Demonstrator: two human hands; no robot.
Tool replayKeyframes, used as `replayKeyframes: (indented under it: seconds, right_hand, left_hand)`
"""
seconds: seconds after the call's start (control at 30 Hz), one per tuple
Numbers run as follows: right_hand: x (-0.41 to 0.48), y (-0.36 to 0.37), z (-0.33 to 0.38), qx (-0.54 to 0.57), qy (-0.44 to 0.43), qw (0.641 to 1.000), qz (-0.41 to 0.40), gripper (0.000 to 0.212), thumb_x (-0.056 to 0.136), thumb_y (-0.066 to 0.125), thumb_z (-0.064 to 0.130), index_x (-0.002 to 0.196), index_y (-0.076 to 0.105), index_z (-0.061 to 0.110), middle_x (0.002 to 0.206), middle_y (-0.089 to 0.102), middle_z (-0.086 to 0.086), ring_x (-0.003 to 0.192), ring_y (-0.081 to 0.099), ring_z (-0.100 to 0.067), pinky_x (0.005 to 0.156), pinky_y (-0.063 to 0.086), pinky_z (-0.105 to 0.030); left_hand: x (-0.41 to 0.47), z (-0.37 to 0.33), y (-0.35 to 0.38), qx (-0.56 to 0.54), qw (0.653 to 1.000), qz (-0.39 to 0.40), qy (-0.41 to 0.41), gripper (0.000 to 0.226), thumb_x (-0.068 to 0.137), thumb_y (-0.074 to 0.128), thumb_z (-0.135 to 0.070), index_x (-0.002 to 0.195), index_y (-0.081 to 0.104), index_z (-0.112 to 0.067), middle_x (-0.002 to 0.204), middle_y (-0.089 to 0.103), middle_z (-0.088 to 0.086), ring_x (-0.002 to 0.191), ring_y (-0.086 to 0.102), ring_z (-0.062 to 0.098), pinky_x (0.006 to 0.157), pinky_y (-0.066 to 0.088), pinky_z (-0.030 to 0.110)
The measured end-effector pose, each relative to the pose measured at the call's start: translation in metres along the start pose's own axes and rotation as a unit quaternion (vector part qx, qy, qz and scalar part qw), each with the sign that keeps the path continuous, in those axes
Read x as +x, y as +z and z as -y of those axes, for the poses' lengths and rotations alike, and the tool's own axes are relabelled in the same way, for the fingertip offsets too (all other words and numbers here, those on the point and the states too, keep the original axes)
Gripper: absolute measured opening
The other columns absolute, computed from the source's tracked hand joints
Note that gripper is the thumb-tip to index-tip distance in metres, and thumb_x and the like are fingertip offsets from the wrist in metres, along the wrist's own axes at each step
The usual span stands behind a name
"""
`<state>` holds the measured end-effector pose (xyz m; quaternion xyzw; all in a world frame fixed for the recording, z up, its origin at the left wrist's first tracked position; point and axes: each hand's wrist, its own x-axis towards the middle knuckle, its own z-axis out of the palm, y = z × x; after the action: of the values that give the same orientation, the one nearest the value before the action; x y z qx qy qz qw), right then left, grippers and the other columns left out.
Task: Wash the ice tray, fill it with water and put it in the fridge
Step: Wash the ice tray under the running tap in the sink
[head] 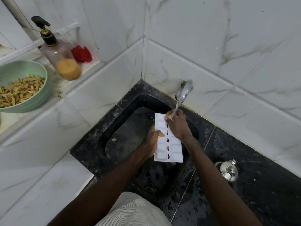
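Tray: white plastic ice tray (167, 141) over the far right corner of the black stone sink (123, 137), under the stream from the chrome tap (184, 91).
Left hand (152, 139): grips the left edge, thumb on top.
Right hand (178, 124): fingers curled over the far end.
Tip: rub each cell, tilt to drain.

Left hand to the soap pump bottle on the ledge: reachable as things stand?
Probably, but it is not free: the left hand grips the ice tray by its edge. The pump bottle stands unobstructed on the ledge to its left.
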<state>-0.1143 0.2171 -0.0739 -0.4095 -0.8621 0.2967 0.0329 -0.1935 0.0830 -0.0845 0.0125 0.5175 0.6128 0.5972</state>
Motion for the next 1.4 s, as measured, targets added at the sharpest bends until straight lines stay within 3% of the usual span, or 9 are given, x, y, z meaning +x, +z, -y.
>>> replayKeyframes:
  seconds: [0.2, 0.33, 0.47, 0.57, 0.8, 1.03, 1.13, 1.23, 1.4]
  right_hand:
    - [-0.030, 0.018, -0.002, -0.104, -0.059, 0.992, 0.027, 0.055, 0.109, 0.022, 0.055, 0.162, 0.025, 0.042, 0.175, 0.001, 0.000, 0.160, 0.007, -0.035, 0.126, 0.021, -0.060]
    - [-0.055, 0.031, -0.003, -0.135, -0.120, 0.982, 0.055, 0.061, 0.109, 0.015, 0.059, 0.164, 0.024, 0.034, 0.173, 0.001, 0.014, 0.161, 0.004, -0.024, 0.128, 0.021, -0.053]
    - [-0.058, 0.025, -0.001, -0.125, -0.073, 0.989, 0.040, 0.067, 0.108, 0.014, 0.064, 0.166, 0.007, 0.033, 0.169, -0.001, 0.017, 0.161, -0.004, -0.017, 0.130, 0.012, -0.050]
    - [-0.051, 0.023, 0.003, -0.115, -0.027, 0.993, 0.033, 0.072, 0.106, 0.010, 0.067, 0.166, -0.001, 0.029, 0.172, -0.003, 0.012, 0.160, -0.008, -0.018, 0.130, 0.006, -0.049]
    - [-0.079, 0.031, 0.001, -0.161, -0.131, 0.976, 0.064, 0.069, 0.107, 0.009, 0.064, 0.166, 0.002, 0.029, 0.171, -0.004, 0.013, 0.159, -0.012, -0.012, 0.131, -0.001, -0.048]
    - [-0.062, 0.023, -0.007, -0.125, -0.044, 0.991, 0.033, 0.073, 0.106, 0.008, 0.066, 0.166, -0.002, 0.026, 0.173, -0.004, 0.007, 0.159, -0.017, -0.017, 0.129, -0.007, -0.050]
    - [-0.071, 0.024, -0.002, -0.135, -0.101, 0.983, 0.066, 0.072, 0.106, 0.009, 0.066, 0.165, -0.008, 0.028, 0.172, -0.012, 0.011, 0.158, -0.020, -0.014, 0.129, -0.009, -0.049]
    - [-0.085, 0.025, -0.011, -0.142, -0.162, 0.973, 0.078, 0.071, 0.107, 0.013, 0.065, 0.166, -0.003, 0.030, 0.173, -0.007, 0.013, 0.159, -0.014, -0.009, 0.130, -0.005, -0.050]
    - [-0.074, 0.019, -0.022, -0.087, -0.068, 0.993, 0.042, 0.074, 0.104, 0.007, 0.069, 0.166, 0.000, 0.029, 0.173, -0.001, 0.011, 0.159, -0.010, -0.008, 0.130, -0.004, -0.050]
  left_hand:
    - [0.011, -0.010, -0.004, -0.047, 0.995, -0.077, 0.045, 0.068, 0.067, 0.056, -0.002, 0.134, 0.063, -0.013, 0.125, 0.069, 0.027, 0.103, 0.069, 0.043, 0.087, 0.057, 0.061]
    - [0.014, -0.015, -0.016, -0.086, 0.987, -0.121, 0.055, 0.058, 0.085, 0.045, 0.010, 0.138, 0.060, -0.008, 0.127, 0.070, 0.022, 0.102, 0.068, 0.040, 0.079, 0.059, 0.044]
    - [0.011, -0.015, -0.010, -0.086, 0.989, -0.116, 0.028, 0.062, 0.077, 0.053, 0.001, 0.138, 0.060, -0.006, 0.121, 0.072, 0.021, 0.096, 0.070, 0.036, 0.075, 0.058, 0.042]
    - [0.012, -0.015, -0.001, -0.052, 0.991, -0.122, 0.019, 0.049, 0.088, 0.050, 0.007, 0.132, 0.062, -0.010, 0.114, 0.074, 0.016, 0.093, 0.072, 0.033, 0.079, 0.060, 0.044]
    - [0.013, -0.028, -0.022, -0.118, 0.975, -0.183, 0.043, 0.047, 0.092, 0.042, 0.006, 0.136, 0.057, 0.000, 0.100, 0.072, 0.015, 0.074, 0.073, 0.028, 0.053, 0.059, 0.034]
    - [0.011, -0.021, -0.009, -0.123, 0.975, -0.179, 0.045, 0.056, 0.078, 0.053, 0.001, 0.135, 0.056, 0.003, 0.117, 0.070, 0.025, 0.086, 0.070, 0.037, 0.070, 0.059, 0.043]
    - [0.011, -0.025, -0.014, -0.121, 0.969, -0.208, 0.054, 0.040, 0.091, 0.046, 0.007, 0.128, 0.057, -0.001, 0.104, 0.071, 0.018, 0.080, 0.070, 0.033, 0.062, 0.058, 0.038]
    - [0.016, -0.034, -0.027, -0.129, 0.966, -0.215, 0.054, 0.045, 0.093, 0.047, 0.005, 0.136, 0.056, -0.006, 0.120, 0.071, 0.020, 0.098, 0.072, 0.039, 0.072, 0.060, 0.045]
    - [0.014, -0.030, -0.017, -0.135, 0.969, -0.203, 0.046, 0.049, 0.092, 0.045, 0.006, 0.139, 0.050, -0.005, 0.130, 0.066, 0.027, 0.101, 0.069, 0.041, 0.070, 0.059, 0.045]
